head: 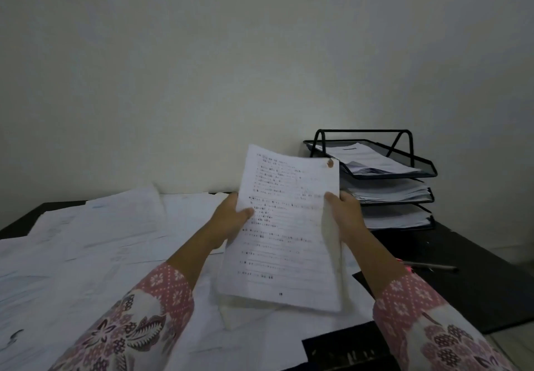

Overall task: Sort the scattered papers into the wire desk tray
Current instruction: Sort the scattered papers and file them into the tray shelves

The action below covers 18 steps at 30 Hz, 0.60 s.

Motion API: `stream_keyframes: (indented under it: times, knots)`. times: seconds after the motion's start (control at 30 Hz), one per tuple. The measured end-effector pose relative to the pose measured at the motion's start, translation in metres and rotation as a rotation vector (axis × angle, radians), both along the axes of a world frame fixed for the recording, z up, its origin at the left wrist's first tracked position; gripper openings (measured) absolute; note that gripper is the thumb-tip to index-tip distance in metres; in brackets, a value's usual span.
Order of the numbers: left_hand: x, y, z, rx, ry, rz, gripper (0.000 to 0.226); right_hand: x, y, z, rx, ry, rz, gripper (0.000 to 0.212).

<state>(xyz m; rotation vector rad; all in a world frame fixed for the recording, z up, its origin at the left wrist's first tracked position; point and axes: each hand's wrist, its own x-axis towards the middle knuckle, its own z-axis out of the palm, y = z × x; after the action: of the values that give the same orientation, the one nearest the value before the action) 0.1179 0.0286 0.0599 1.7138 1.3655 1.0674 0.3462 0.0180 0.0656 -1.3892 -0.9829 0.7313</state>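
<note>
Above scattered papers [95, 243]: left hand [231, 217], right hand [345, 216] grip sheet [286, 226] (printed).

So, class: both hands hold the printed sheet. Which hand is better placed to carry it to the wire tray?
Probably the right hand: it grips the sheet on the edge nearest the wire tray, which stands on the right. The left hand would have to cross over.

An office desk [476, 284]: stacked wire tray [404, 168], scattered papers [101, 240], a pen [430, 266].
</note>
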Motion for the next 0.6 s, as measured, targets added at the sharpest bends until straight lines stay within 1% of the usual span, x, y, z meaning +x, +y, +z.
stream_keyframes:
  times: [0.1, 0.2, 0.23, 0.3, 0.33, 0.4, 0.43, 0.47, 0.5, 0.53, 0.57, 0.6]
  knots:
    - [0.024, 0.004, -0.010, -0.071, 0.054, -0.059, 0.042, 0.028, -0.005, -0.011, -0.102, 0.065, -0.001, 0.015]
    - [0.047, 0.004, -0.015, -0.146, 0.058, -0.140, 0.039, 0.054, -0.007, -0.020, -0.135, 0.107, -0.024, 0.021]
    - [0.052, 0.003, -0.016, -0.167, 0.032, -0.175, 0.037, 0.060, -0.009, -0.020, -0.140, 0.151, -0.034, 0.024]
    - [0.065, 0.002, -0.017, -0.209, -0.037, -0.218, 0.036, 0.075, -0.009, -0.021, -0.126, 0.300, -0.043, 0.031]
    - [0.069, 0.001, -0.018, -0.237, -0.075, -0.223, 0.037, 0.082, -0.008, -0.020, -0.125, 0.323, -0.058, 0.034]
    - [0.078, 0.001, -0.020, -0.304, -0.139, -0.252, 0.038, 0.102, -0.004, -0.016, -0.172, 0.280, -0.176, 0.035]
    - [0.079, 0.001, -0.021, -0.339, -0.158, -0.279, 0.038, 0.109, -0.008, -0.014, -0.243, 0.095, -0.184, 0.036]
    - [0.083, 0.001, -0.022, -0.383, -0.175, -0.318, 0.038, 0.120, -0.007, -0.015, -0.307, -0.241, -0.205, 0.038]
    - [0.083, 0.000, -0.023, -0.427, -0.183, -0.363, 0.037, 0.127, -0.008, -0.012, -0.328, -0.350, -0.226, 0.041]
    - [0.085, -0.001, -0.023, -0.463, -0.186, -0.417, 0.037, 0.132, -0.007, -0.009, -0.291, -0.225, -0.232, 0.042]
    - [0.088, -0.003, -0.022, -0.483, -0.176, -0.466, 0.036, 0.136, -0.004, -0.004, -0.257, 0.002, -0.231, 0.041]
    - [0.092, -0.004, -0.021, -0.487, -0.161, -0.505, 0.035, 0.140, -0.001, -0.003, -0.202, 0.146, -0.215, 0.039]
